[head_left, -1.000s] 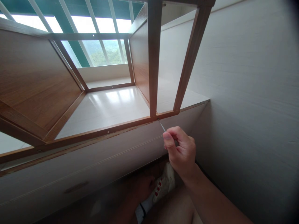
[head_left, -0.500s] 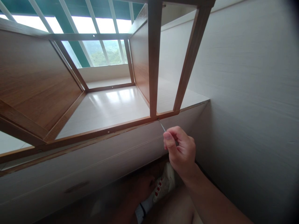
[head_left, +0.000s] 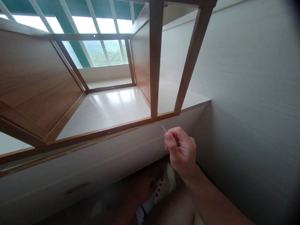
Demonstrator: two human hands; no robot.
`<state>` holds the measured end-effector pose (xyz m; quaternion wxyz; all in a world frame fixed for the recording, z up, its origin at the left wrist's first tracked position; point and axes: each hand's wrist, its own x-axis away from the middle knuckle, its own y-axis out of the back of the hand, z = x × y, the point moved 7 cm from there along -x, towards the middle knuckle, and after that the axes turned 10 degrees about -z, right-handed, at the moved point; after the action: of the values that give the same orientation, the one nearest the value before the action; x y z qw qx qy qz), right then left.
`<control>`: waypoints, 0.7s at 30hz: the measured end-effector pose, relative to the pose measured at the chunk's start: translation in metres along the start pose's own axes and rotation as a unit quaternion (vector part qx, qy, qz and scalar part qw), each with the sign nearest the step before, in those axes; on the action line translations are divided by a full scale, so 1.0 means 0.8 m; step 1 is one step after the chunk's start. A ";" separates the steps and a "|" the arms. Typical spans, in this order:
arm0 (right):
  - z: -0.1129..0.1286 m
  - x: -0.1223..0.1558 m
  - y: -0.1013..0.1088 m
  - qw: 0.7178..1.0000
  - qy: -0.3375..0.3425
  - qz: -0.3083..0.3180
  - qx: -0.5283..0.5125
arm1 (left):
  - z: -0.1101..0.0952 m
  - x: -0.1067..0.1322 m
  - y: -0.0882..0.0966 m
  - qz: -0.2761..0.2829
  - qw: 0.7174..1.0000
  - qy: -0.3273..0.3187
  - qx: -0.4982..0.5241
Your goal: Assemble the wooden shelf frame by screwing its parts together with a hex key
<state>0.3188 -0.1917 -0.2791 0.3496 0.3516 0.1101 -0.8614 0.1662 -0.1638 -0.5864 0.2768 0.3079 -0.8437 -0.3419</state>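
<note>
My right hand (head_left: pixel 181 151) is closed in a pinch around a thin metal tool (head_left: pixel 162 126), perhaps a hex key. The tool's tip meets the underside of the lower rail (head_left: pixel 112 128) of a wooden frame (head_left: pixel 153 62), right below an upright slat. The frame lies on a white window ledge (head_left: pixel 107 107). My left hand is out of sight.
A white wall (head_left: pixel 246 93) rises close on the right. Under the ledge runs a white panel with a recessed handle (head_left: pixel 76 188). My leg and a white shoe with red marks (head_left: pixel 161 187) are on the floor below. A barred window (head_left: pixel 98 50) stands behind the frame.
Almost nothing has moved; my right hand has shifted very slightly while keeping the tool at the same spot on the rail.
</note>
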 end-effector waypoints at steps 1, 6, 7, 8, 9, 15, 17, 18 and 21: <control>0.000 0.000 0.000 1.000 -0.001 0.001 -0.001 | 0.000 0.000 0.000 0.000 1.000 0.000 -0.001; 0.002 -0.001 -0.001 1.000 0.005 0.002 -0.005 | -0.001 0.000 0.000 0.002 1.000 -0.002 -0.002; 0.002 -0.001 -0.001 1.000 0.005 0.002 -0.004 | -0.001 0.000 0.000 0.002 1.000 -0.002 -0.003; 0.002 -0.001 -0.001 1.000 0.004 0.002 -0.003 | -0.001 0.000 0.000 0.002 1.000 -0.002 -0.003; 0.002 -0.001 -0.001 1.000 0.004 0.003 -0.003 | -0.001 0.000 0.000 0.002 1.000 -0.003 -0.003; 0.002 -0.001 -0.001 1.000 0.001 0.003 -0.008 | -0.003 0.000 0.002 0.000 1.000 -0.002 -0.001; 0.001 0.000 -0.001 1.000 -0.001 0.003 -0.008 | -0.003 0.000 0.002 0.003 1.000 0.001 -0.001; 0.001 0.000 -0.002 1.000 -0.002 0.004 -0.008 | -0.003 0.000 0.002 0.004 1.000 0.003 0.000; 0.002 0.000 -0.001 1.000 -0.001 0.005 -0.008 | -0.005 0.001 0.003 0.006 1.000 0.004 0.000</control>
<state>0.3174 -0.1913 -0.2781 0.3565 0.3487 0.1155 -0.8590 0.1676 -0.1642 -0.5823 0.2823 0.3046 -0.8442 -0.3390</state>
